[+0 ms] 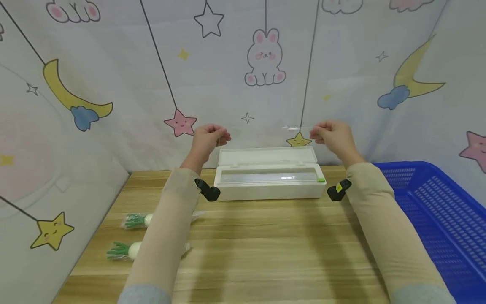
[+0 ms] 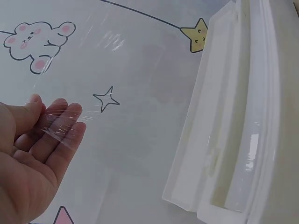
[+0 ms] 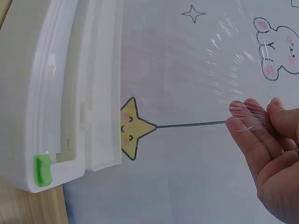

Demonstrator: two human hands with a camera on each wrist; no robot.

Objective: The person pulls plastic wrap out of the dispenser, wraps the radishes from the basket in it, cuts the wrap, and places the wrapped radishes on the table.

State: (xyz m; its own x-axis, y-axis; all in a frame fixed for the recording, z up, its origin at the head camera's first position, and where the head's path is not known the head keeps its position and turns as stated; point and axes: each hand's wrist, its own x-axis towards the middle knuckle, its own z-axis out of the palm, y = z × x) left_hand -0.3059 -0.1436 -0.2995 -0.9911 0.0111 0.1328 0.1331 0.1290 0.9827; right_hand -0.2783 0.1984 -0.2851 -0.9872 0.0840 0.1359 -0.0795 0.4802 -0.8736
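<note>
A sheet of clear cling film point(image 1: 265, 141) is stretched upward out of a white dispenser box point(image 1: 268, 179) that sits at the far edge of the table point(image 1: 265, 249), lid open toward the wall. The film is nearly invisible; it shows only as faint glints and fine wrinkles, most plainly in the wrist views, where it puckers where the fingers take hold. The left hand point(image 1: 208, 137) pinches the film's upper left corner between thumb and fingertips, fingers lightly curled; the right hand point(image 1: 333, 134) pinches the upper right corner the same way. Both are raised above the box, well apart, keeping the sheet taut between them.

This looks like the drawing-out stage: a length of film has been pulled free and is held up, not yet cut off. The next move would seem to call for bringing the sheet down to the box's cutting edge, where a small green slider point(image 1: 321, 180) sits at the right end, while keeping even tension so the film does not fold onto itself.

Near the table's left edge lie two wrapped toy radishes point(image 1: 130, 236), and a blue basket point(image 1: 436, 211) stands at the right edge.
</note>
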